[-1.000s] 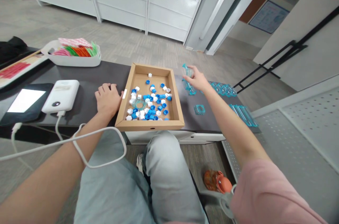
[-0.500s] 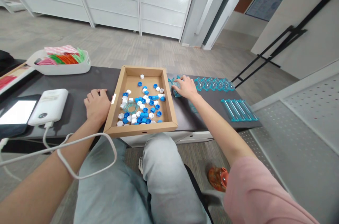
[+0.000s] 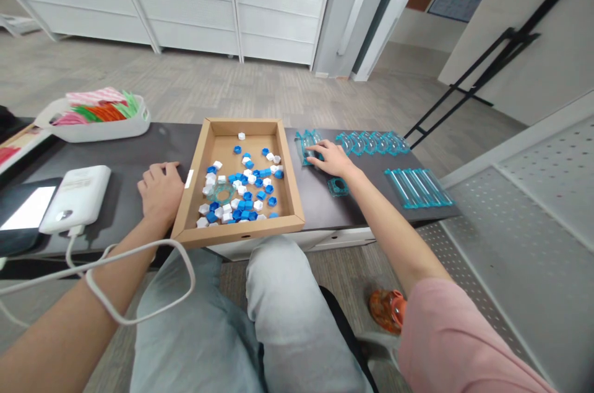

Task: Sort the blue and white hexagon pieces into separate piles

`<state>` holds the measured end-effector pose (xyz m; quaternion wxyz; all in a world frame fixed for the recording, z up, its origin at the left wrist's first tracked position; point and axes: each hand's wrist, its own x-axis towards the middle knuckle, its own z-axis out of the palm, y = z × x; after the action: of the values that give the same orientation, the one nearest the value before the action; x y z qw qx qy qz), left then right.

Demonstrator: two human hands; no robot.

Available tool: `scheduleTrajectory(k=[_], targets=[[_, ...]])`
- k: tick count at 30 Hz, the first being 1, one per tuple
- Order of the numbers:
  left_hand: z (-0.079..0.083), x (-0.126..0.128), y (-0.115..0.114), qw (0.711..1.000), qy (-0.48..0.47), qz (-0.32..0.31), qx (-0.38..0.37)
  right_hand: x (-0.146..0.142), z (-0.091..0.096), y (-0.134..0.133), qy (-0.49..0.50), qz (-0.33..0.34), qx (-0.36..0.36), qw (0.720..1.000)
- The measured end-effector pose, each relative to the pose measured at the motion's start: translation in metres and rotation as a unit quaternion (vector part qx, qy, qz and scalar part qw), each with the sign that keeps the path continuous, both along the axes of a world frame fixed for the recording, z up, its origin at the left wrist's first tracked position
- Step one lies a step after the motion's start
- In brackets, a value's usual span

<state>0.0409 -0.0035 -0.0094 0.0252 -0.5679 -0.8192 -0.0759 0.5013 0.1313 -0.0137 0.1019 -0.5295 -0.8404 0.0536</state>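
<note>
My right hand (image 3: 331,159) reaches across the dark table (image 3: 139,145), its fingers closed over a clear teal plastic piece (image 3: 304,146) just right of the cardboard tray (image 3: 241,233). The tray holds several small blue and white hexagonal pieces (image 3: 244,185) and a clear teal ring (image 3: 224,193). My left hand (image 3: 160,187) lies palm down on the table against the tray's left side, fingers loose, holding nothing. A square teal ring (image 3: 338,186) lies beside my right wrist.
A row of teal pieces (image 3: 374,142) and several teal tubes (image 3: 417,187) lie at the table's right end. A white power bank (image 3: 77,198) with its cable (image 3: 139,257), a lit screen (image 3: 23,210) and a white basket (image 3: 97,127) sit left. An orange bottle (image 3: 387,311) stands on the floor.
My right hand came down from holding a teal piece in the air and now rests on the teal pieces by the tray. The left hand stayed put. The view shifted slightly.
</note>
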Motion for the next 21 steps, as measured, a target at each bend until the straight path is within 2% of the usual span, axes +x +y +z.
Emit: scheduleTrajectory(k=[11,21], targets=[[-0.002,-0.004,0.002,1.000,-0.008,0.007,-0.010,-0.014,0.000,0.008,-0.022,-0.035,-0.001,0.999],[-0.004,-0.004,0.005,1.000,-0.008,0.014,-0.019,-0.036,0.030,-0.004,-0.132,-0.060,-0.091,0.985]])
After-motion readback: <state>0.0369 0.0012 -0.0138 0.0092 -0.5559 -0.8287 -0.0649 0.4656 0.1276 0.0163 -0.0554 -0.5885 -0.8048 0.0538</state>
